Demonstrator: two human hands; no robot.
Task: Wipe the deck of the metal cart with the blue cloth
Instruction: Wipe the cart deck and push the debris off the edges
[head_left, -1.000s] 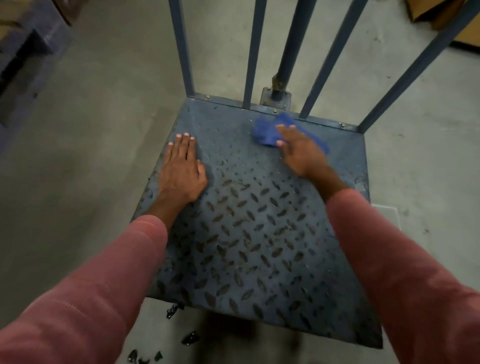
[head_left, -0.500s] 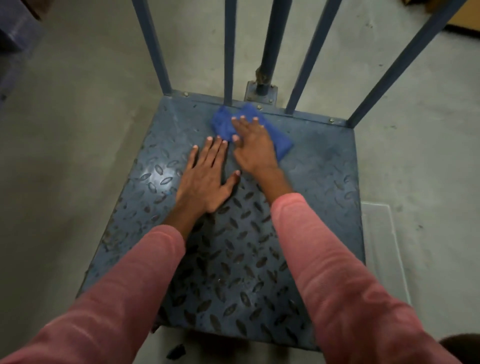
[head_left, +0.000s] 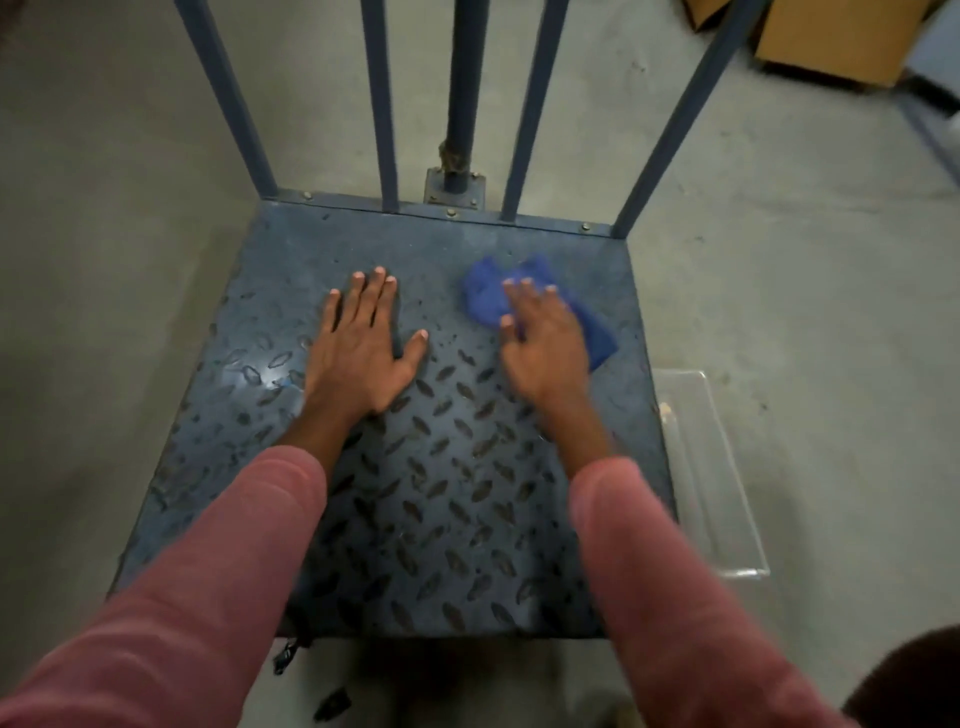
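Toward 1 o'clock on deck (head_left: 467, 519), blue cloth (head_left: 485, 299) pinned under flat right hand (head_left: 545, 348); left hand (head_left: 358, 358) spread flat, empty, bracing at 11. Press evenly, overlap strokes, reach corners.

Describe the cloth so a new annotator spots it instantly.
Start at the metal cart's tread-plate deck, with upright bars along its far edge. On its far right part, the right hand presses flat on a crumpled blue cloth. It is the only soft, bright-blue thing there; the left hand rests on bare metal.
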